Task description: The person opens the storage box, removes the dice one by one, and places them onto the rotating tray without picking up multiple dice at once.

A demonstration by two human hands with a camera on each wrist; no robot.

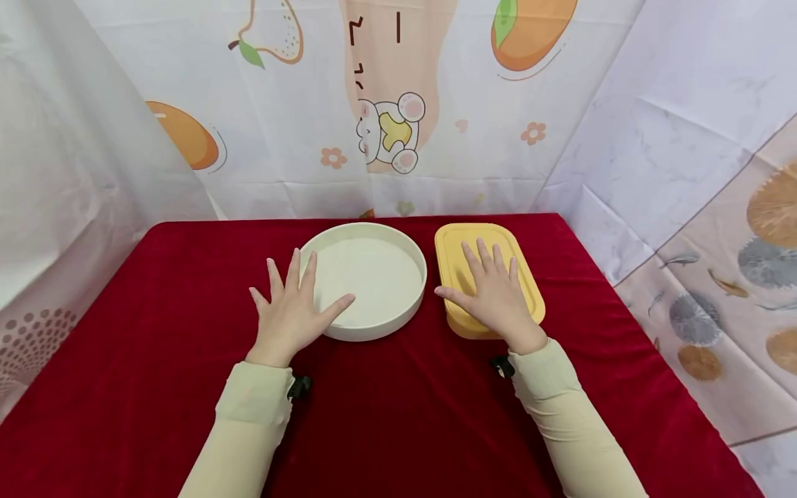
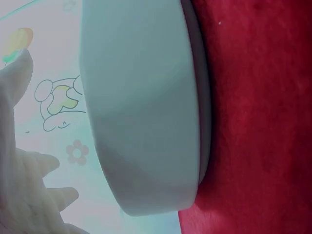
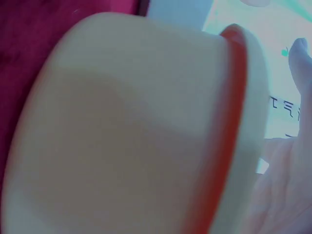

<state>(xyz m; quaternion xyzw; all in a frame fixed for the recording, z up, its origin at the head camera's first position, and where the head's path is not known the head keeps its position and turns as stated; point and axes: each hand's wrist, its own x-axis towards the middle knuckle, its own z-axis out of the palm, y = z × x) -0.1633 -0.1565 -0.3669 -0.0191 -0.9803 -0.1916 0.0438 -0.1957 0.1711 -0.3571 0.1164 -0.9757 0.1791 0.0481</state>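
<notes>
You are wearing long, pale cream sleeves: the left sleeve [image 1: 233,446] is fitting fairly smoothly, while the right sleeve [image 1: 588,436] is showing soft creases. At your wrists, the left cuff [image 1: 257,393] and right cuff [image 1: 543,370] are forming wide bands with a faint greenish tint. You are also carrying a small black device beside each cuff, the left device [image 1: 300,388] and the right device [image 1: 501,366]. Your fingers [image 1: 308,277] are showing bare and slim.
</notes>
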